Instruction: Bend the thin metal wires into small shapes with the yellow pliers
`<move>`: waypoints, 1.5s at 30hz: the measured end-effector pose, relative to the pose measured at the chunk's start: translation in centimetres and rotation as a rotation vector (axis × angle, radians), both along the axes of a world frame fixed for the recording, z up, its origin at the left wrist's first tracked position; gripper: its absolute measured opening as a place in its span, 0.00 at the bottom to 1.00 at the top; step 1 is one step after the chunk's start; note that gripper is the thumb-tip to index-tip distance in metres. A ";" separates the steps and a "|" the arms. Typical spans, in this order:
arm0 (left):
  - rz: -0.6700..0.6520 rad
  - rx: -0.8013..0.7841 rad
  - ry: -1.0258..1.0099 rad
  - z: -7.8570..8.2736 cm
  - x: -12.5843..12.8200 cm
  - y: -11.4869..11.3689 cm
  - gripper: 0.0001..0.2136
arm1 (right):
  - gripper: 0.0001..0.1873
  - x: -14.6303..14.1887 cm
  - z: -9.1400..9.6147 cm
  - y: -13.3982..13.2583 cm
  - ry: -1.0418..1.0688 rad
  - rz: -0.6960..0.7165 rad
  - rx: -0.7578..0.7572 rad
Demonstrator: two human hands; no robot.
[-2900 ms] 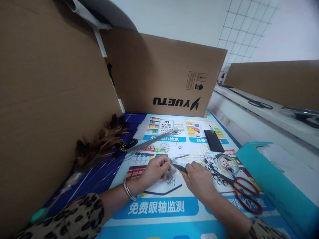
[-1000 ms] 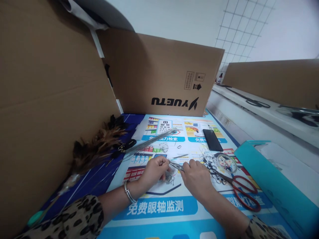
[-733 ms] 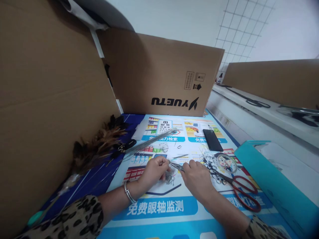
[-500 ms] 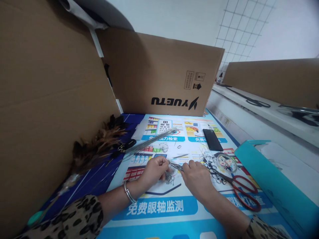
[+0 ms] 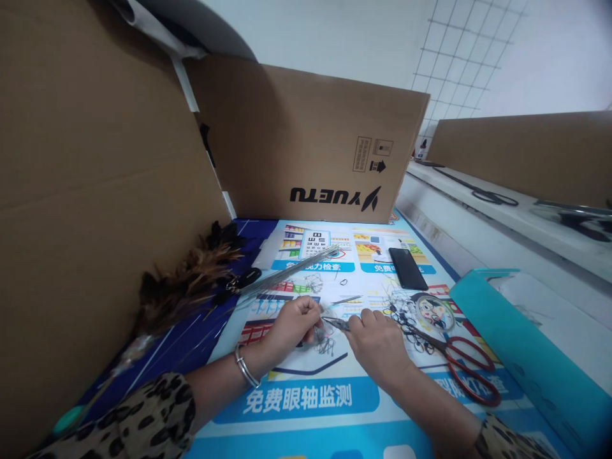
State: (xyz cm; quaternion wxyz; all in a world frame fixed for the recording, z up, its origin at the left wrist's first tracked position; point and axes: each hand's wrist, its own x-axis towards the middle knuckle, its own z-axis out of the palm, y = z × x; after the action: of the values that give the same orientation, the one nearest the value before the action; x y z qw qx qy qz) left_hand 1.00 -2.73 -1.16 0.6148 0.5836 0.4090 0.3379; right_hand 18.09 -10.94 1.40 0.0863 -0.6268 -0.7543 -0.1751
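Note:
My right hand (image 5: 377,341) is closed around a pair of pliers (image 5: 336,323), whose jaws point left toward my left hand. My left hand (image 5: 300,324) pinches something small just at the plier tips; it is too small to make out. Below the two hands lies a small heap of bent wire pieces (image 5: 326,346). A bundle of straight thin wires (image 5: 296,268) lies slantwise beyond my left hand. Right of my right hand is a tangle of small black rings (image 5: 404,313), with red-handled scissors (image 5: 471,363) beside it.
A black phone (image 5: 407,268) lies on the printed table cover. Brown feathers (image 5: 191,274) rest along the left side against a cardboard panel (image 5: 105,191). Another cardboard panel (image 5: 306,140) stands at the back. A turquoise box (image 5: 521,357) is at the right, near a roll of tape (image 5: 435,313).
My left hand has shifted slightly left and the plier tips have moved a little left and down. The other things lie where they were.

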 end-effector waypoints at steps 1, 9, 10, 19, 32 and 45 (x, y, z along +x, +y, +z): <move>-0.021 -0.014 -0.019 0.1 0.0 0.0 0.09 | 0.09 0.1 0.0 0.0 0.021 -0.010 -0.008; -0.083 -0.037 -0.040 0.3 0.1 -0.3 0.09 | 0.09 1.4 -0.5 0.4 0.479 0.020 -0.095; -0.098 -0.039 -0.032 0.4 0.1 -0.3 0.08 | 0.08 1.4 -0.5 0.6 0.547 0.036 -0.096; -0.217 -0.008 0.013 0.0 0.1 -0.4 0.04 | 0.07 -0.2 0.7 3.2 0.748 0.129 -0.213; -0.305 -0.067 0.017 0.9 -0.3 -0.1 0.07 | 0.10 0.0 0.4 5.0 1.170 0.196 -0.485; -0.301 -0.073 0.071 1.1 -0.3 -0.3 0.10 | 0.09 -0.5 -0.3 4.3 1.417 0.124 -0.468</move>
State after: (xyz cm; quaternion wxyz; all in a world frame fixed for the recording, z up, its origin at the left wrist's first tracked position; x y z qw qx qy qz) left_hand 0.66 -3.07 -0.02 0.6645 0.6270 0.3504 0.2062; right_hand 17.62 -6.65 1.06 0.4254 -0.5480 -0.5696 0.4408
